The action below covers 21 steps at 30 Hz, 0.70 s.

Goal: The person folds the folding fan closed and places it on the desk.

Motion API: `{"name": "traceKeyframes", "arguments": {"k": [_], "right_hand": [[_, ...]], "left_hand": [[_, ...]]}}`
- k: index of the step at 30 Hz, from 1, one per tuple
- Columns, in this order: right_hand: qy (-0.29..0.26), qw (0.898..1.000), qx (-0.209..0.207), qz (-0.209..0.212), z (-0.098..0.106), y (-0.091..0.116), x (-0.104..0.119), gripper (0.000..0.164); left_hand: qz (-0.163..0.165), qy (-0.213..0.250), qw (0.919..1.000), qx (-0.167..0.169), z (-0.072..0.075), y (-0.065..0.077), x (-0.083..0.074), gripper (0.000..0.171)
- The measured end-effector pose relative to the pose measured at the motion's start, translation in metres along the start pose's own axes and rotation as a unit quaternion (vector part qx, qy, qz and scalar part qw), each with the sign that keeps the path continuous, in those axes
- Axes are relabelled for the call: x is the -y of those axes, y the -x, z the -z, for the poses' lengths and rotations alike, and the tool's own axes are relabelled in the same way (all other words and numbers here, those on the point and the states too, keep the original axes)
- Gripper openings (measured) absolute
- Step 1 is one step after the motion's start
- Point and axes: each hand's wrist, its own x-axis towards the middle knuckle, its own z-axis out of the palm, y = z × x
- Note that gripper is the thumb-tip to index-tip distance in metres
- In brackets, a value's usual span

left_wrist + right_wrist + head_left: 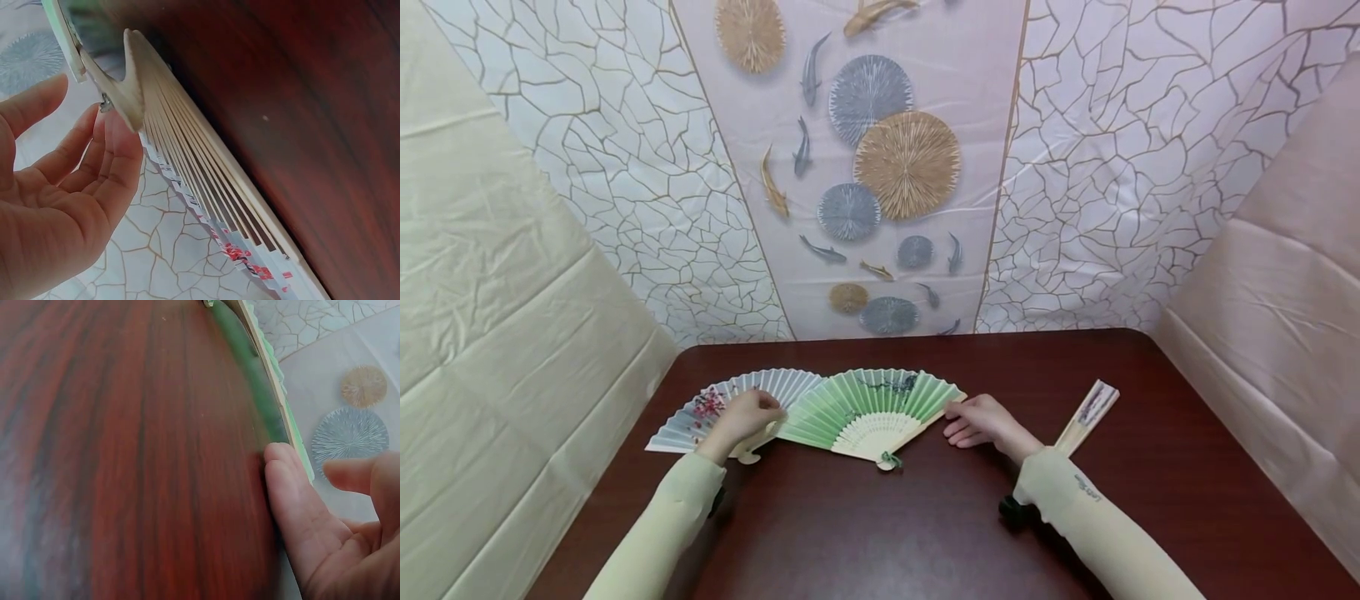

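Note:
A green fan (880, 400) lies spread on the table, a dark tree print near its top and a green cord at its pivot. To its left is a spread pale blue fan (681, 429) with red blossoms; the two fans meet at their edges. My left hand (747, 421) is over the pale blue fan, fingertips by its pivot (128, 94) and the green fan's left end, thumb apart from the fingers. At the green fan's right end, my right hand (988, 423) has its fingertips low at the outer rib, the thumb standing away from them.
A folded fan (1088, 417) with a purplish print lies right of my right hand, partly behind the sleeve. The dark red-brown table (880, 533) runs back to a patterned cloth backdrop (887, 250). Pale cloth hangs along both sides.

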Motion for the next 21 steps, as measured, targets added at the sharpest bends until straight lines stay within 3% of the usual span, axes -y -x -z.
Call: {"name": "traceKeyframes", "arguments": {"k": [11,21], "right_hand": [[-0.013,0.999,-0.004,-0.032,-0.003,-0.012,0.003,0.040],[-0.035,0.999,-0.013,-0.034,-0.005,-0.013,0.004,0.034]], "left_hand": [[0.013,0.006,0.9999,0.005,-0.006,-0.002,0.005,0.024],[0.012,0.006,0.9999,0.003,-0.007,0.000,0.003,0.027]]}}
